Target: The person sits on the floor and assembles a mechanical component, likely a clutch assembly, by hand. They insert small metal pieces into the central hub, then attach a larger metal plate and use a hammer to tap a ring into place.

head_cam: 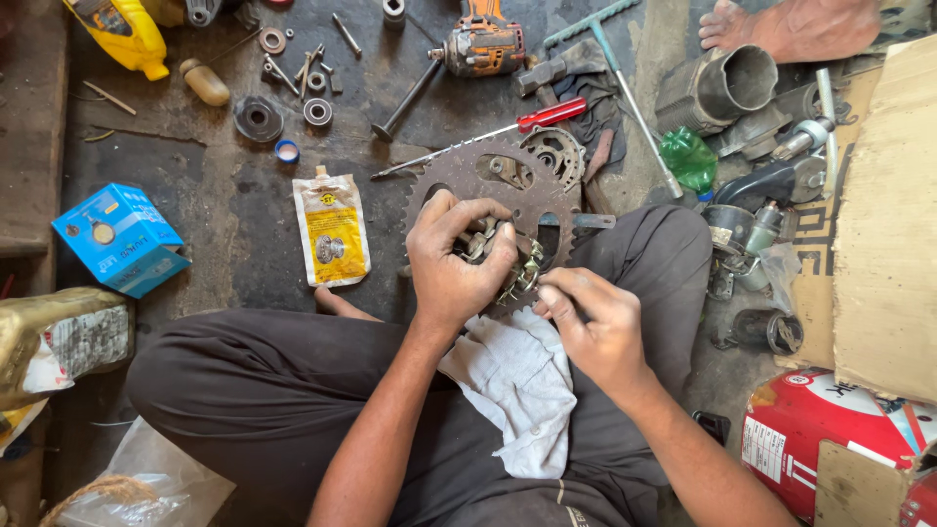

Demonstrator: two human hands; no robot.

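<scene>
Grimy workshop floor [234,205], left hand [454,259] gripping sprocket [508,190], right hand [590,327] pinching chain [522,278], screwdriver [488,137] nearby

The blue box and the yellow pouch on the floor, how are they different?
The blue box is a chunky cardboard carton; the yellow pouch is flat and soft.
The box lies tilted, farther left; the pouch lies nearly straight, closer to the left hand gripping the sprocket.
The pouch has a small spout on top; the box has none.
Both rest on the dark floor.

We see bright, even daylight, soft shadows under the tools, sharp focus throughout, and slight stretching toward the corners.
</scene>
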